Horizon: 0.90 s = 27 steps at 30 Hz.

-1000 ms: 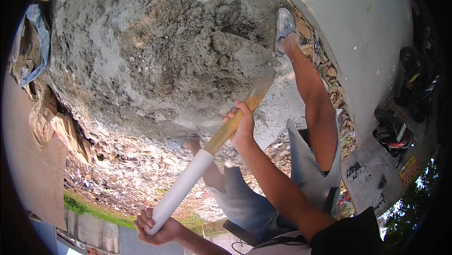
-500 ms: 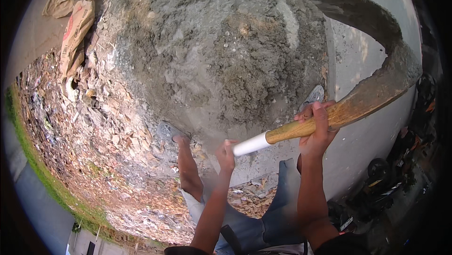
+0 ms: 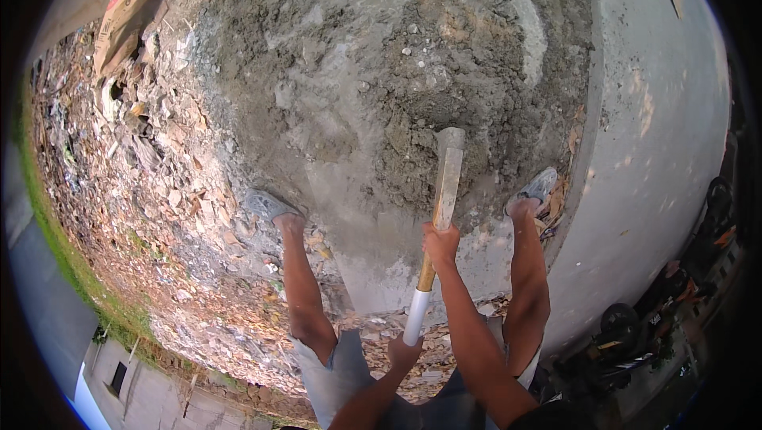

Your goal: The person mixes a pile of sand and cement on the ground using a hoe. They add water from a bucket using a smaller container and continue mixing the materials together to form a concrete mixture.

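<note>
A hoe (image 3: 448,184) slants away from me, its far end down in the wet grey mortar mix (image 3: 357,89). Its blade is hidden in the mix. My right hand (image 3: 441,243) wraps round the wooden part of the handle. Lower down, my left hand (image 3: 403,353) is closed on the white-sleeved butt end of the same handle. My feet stand apart on either side of it at the near edge of the mix, in grey-smeared shoes.
Broken rubble and dry leaves (image 3: 175,216) cover the ground at left, with a brown paper sack (image 3: 131,13) at the far left. A smooth grey concrete slab (image 3: 635,152) runs along the right. Dark motorbike-like shapes (image 3: 627,327) stand at the lower right.
The hoe has swung down from raised at the right to the middle, its head now in the mix. Both hands moved with it, the left one lower and the right one leftward.
</note>
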### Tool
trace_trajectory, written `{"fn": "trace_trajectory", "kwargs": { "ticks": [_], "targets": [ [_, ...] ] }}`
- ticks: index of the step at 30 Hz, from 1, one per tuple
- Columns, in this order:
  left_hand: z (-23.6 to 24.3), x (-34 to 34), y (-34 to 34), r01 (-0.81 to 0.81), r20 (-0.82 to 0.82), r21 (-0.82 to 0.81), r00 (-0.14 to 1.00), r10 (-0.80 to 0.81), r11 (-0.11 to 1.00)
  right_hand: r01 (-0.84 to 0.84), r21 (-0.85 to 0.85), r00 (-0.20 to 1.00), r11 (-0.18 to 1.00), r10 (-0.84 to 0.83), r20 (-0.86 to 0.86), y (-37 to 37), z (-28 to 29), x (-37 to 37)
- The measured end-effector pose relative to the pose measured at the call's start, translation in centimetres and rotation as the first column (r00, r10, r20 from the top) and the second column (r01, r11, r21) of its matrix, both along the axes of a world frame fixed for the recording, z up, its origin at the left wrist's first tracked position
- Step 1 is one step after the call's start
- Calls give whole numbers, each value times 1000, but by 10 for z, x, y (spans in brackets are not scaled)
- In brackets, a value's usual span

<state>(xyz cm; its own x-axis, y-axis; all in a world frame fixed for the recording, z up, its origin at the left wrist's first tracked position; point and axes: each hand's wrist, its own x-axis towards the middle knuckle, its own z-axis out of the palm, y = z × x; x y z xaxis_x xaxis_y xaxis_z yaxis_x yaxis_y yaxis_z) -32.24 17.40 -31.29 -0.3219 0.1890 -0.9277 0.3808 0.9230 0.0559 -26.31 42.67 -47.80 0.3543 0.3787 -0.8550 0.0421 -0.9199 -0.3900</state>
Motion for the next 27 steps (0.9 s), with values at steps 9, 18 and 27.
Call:
{"fn": "trace_trajectory", "kwargs": {
  "ticks": [9, 18, 27],
  "targets": [
    [-69, 5, 136, -37, 76, 468, 997, 1, 883, 115, 375, 993, 920, -99, -63, 194, 155, 11],
    [-1, 13, -21, -48, 128, -10, 991, 49, 999, -80, -97, 993, 992, 88, 75, 12, 27, -3],
    [-77, -8, 170, -387, 114, 426, 919, 376, 818, -440, 478, 898, 760, 381, 222, 220, 118, -112]
  ]
}}
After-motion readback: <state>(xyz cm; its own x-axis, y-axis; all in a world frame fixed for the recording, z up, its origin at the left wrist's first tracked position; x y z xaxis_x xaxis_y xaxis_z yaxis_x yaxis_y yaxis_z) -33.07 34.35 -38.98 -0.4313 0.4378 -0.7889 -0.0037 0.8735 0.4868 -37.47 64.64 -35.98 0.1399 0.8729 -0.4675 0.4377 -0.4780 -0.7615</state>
